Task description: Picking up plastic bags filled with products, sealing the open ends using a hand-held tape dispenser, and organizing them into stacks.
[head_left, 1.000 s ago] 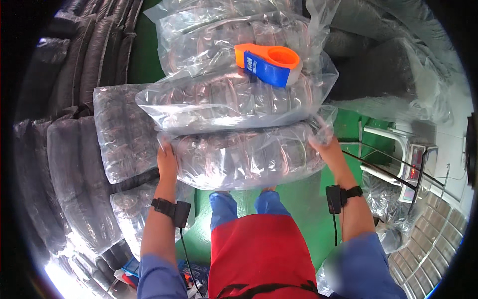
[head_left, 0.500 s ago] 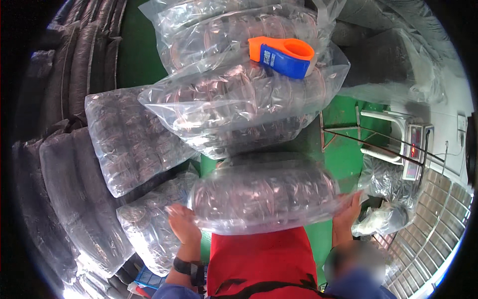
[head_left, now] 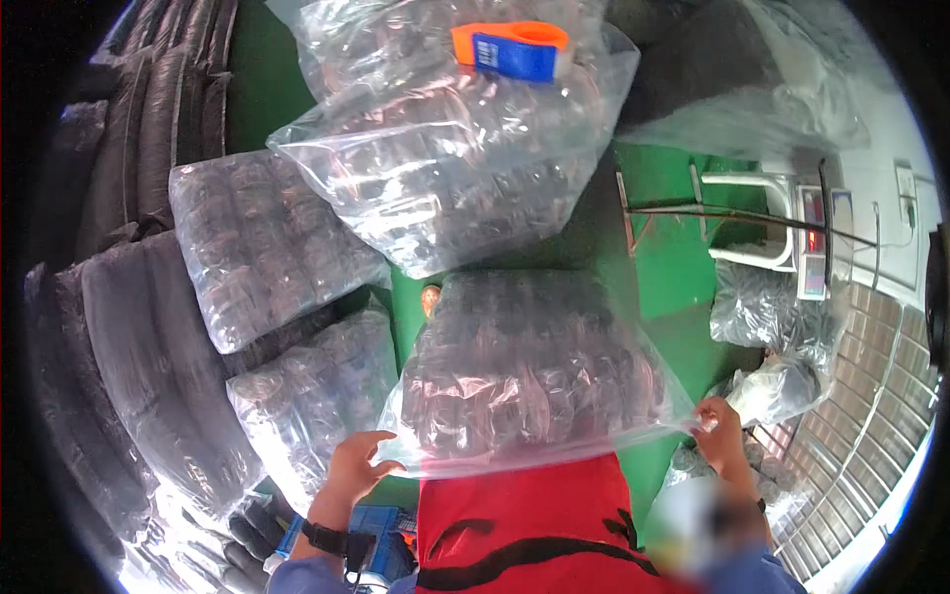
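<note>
In front of my red apron stands a clear plastic bag (head_left: 524, 396) packed with several dark, shiny rolled bundles. Its open-looking edge lies toward me, stretched sideways. At the bag's near left corner is my left hand (head_left: 358, 467), thumb and fingers spread apart, with nothing visibly gripped. My right hand (head_left: 719, 434) pinches the bag's near right corner, fingers closed on the film. Beyond, an orange and blue tape dispenser (head_left: 515, 54) rests on a stack of similar filled bags (head_left: 475, 148).
More filled bags (head_left: 267, 247) and long dark wrapped bundles (head_left: 163, 366) crowd the left. At the right, a scale with a lit display (head_left: 812, 238) stands near a white-framed stool (head_left: 747, 178) and a metal rack (head_left: 851, 396). The floor (head_left: 683, 287) is green.
The bag in front has tilted, so more of its top shows, and its near edge is drawn wider. My left hand has loosened from its corner; my right hand has moved slightly outward and down.
</note>
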The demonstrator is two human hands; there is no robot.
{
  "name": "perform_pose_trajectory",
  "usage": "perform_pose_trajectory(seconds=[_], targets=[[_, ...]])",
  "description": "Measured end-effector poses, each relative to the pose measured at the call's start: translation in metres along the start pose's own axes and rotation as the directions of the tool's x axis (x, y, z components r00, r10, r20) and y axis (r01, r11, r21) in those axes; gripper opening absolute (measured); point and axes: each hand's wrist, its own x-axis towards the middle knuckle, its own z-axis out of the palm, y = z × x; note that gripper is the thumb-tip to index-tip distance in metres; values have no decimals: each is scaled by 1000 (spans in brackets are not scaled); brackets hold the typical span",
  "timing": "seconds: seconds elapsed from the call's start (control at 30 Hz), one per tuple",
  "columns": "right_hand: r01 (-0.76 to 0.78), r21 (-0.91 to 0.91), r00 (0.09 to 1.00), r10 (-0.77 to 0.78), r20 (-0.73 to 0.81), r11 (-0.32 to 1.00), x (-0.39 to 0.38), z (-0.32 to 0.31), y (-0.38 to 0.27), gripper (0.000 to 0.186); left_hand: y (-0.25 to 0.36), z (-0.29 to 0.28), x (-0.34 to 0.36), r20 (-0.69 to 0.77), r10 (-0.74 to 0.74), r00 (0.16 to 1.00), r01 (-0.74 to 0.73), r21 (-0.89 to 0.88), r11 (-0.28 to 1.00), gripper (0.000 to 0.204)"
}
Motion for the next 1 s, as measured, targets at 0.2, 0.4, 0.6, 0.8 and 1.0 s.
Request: perform_pose_trajectory(seconds=[0.2, 0.4, 0.6, 0.8, 1.0], targets=[[-219, -125, 976, 220, -2, 968, -38, -32, 29, 16, 24, 12, -11, -150, 250, 957, -205, 262, 943, 37], [421, 33, 904, -417, -92, 906, -39, 6, -74, 16, 37, 43, -17, -478, 1, 878, -95, -172, 980, 7], [721, 320, 434, -761, 482, 614, -3, 114, -174, 43, 44, 40, -22, -559, -246, 792, 30, -366, 930, 6], [652, 330, 518, -719, 463, 682, 1, 149, -214, 47, 47, 28, -16, -611, -116, 783, -77, -281, 957, 9], [562, 89, 750, -551, 365, 823, 36, 164, -193, 58, 47, 10, -11, -527, 7, 850, -115, -173, 978, 12]])
